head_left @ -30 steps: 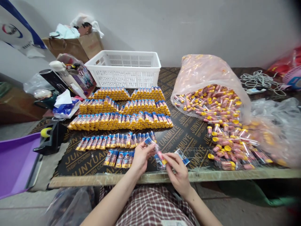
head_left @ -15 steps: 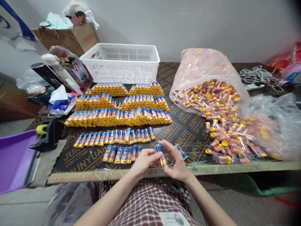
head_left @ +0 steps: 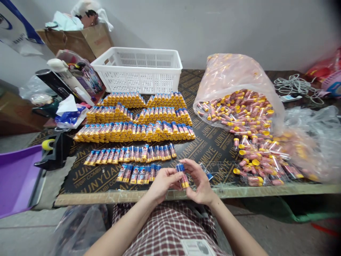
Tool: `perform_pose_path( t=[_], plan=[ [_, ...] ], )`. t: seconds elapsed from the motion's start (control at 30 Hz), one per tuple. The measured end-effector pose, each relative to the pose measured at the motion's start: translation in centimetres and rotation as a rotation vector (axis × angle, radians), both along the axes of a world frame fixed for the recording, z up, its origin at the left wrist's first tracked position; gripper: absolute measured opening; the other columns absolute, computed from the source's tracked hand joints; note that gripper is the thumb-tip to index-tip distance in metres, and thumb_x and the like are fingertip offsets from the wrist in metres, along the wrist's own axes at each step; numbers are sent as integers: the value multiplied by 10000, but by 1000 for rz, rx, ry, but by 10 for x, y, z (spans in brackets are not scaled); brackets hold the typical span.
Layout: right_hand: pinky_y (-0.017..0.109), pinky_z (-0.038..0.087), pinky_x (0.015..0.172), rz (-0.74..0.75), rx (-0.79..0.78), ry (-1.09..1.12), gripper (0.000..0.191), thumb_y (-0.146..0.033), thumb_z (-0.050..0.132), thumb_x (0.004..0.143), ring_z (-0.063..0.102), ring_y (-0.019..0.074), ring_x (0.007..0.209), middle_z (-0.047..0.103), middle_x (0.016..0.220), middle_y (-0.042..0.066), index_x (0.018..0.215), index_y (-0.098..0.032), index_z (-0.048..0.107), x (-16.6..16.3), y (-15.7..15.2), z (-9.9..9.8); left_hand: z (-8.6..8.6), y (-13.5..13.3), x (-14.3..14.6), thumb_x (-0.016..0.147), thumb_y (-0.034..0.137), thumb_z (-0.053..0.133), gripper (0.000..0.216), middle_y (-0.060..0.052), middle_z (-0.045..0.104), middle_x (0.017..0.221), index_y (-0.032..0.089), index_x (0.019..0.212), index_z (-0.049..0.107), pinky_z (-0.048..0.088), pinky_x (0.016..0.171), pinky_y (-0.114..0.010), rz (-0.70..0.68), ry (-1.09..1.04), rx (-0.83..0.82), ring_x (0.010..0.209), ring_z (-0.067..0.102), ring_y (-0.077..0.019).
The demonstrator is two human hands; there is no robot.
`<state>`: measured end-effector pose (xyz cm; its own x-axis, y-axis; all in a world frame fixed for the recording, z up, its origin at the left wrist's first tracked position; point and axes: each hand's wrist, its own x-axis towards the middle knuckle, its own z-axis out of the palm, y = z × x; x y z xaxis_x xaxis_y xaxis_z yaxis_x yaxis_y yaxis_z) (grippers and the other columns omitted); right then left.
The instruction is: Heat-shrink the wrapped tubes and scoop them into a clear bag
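Just above the table's front edge, my left hand point(head_left: 164, 182) pinches a small clear tube point(head_left: 183, 180) with a blue wrapper and a yellow end. My right hand point(head_left: 199, 184) curves round the tube's other side, its fingertips at the blue top and its thumb near the yellow bottom. Left of my hands lies a short row of similar wrapped tubes point(head_left: 138, 175), with a longer row point(head_left: 129, 155) behind it. Beyond those, blue-and-yellow tubes are stacked in thick rows point(head_left: 135, 131). Close to my right hand rests a small blue-and-clear wrapper piece point(head_left: 208, 174), partly hidden.
On the right, pink tubes with yellow caps point(head_left: 255, 156) spill from a large translucent bag point(head_left: 234, 71). A white plastic basket point(head_left: 141, 80) stands at the back. At left are a black tape dispenser point(head_left: 54, 151), bottles point(head_left: 60, 67) and a purple dustpan-like item point(head_left: 18, 181).
Both hands keep nearly the same place around the tube. The view has shifted very slightly; the rows and the pile look the same.
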<state>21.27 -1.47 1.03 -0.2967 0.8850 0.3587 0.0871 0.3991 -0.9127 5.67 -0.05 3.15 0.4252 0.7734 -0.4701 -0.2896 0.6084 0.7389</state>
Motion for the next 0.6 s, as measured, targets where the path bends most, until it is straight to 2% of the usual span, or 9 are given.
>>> perform_pose_path(
  t=[0.2, 0.3, 0.37, 0.43, 0.5, 0.6],
  plan=[
    [418, 422, 974, 16, -15, -36, 757, -85, 503, 634, 461, 248, 1182, 405, 1323, 121, 1345, -224, 284, -4, 0, 3, -1, -1, 2, 595, 452, 746, 355, -19, 618, 580, 117, 646, 640, 463, 514, -213, -1, 18, 9, 482, 548, -99],
    [424, 414, 980, 33, -17, -151, 807, -153, 580, 683, 431, 254, 1213, 287, 1419, 124, 1392, -243, 205, 5, 5, 8, -6, 2, -14, 580, 476, 741, 363, -28, 639, 592, 134, 630, 631, 439, 507, -212, 35, 192, 64, 487, 538, -107],
    [427, 421, 965, -96, 1, -258, 813, -215, 619, 711, 434, 252, 1207, 262, 1433, 118, 1405, -248, 196, 27, 12, 7, -9, 4, -37, 553, 490, 747, 371, -37, 653, 594, 146, 630, 631, 418, 501, -217, 83, 454, 131, 506, 550, -131],
    [418, 445, 918, -328, 28, -389, 719, -253, 604, 752, 476, 237, 1149, 358, 1370, 107, 1386, -249, 265, 60, 20, 3, -11, 4, -69, 546, 523, 733, 382, -38, 651, 574, 162, 620, 630, 402, 522, -231, 115, 809, 225, 543, 572, -167],
    [410, 451, 880, -511, 60, -570, 542, -263, 563, 785, 514, 230, 1076, 485, 1242, 93, 1305, -237, 411, 99, 25, -3, -12, 5, -100, 577, 568, 689, 395, -35, 633, 545, 180, 581, 617, 375, 548, -242, 94, 1191, 341, 578, 581, -195],
    [400, 433, 853, -594, 75, -935, 332, -246, 534, 782, 531, 243, 985, 583, 1039, 94, 1105, -190, 587, 153, 25, -10, -11, 7, -124, 635, 612, 614, 419, -43, 619, 551, 195, 596, 616, 320, 548, -253, 56, 1638, 468, 596, 573, -217]
  ],
)
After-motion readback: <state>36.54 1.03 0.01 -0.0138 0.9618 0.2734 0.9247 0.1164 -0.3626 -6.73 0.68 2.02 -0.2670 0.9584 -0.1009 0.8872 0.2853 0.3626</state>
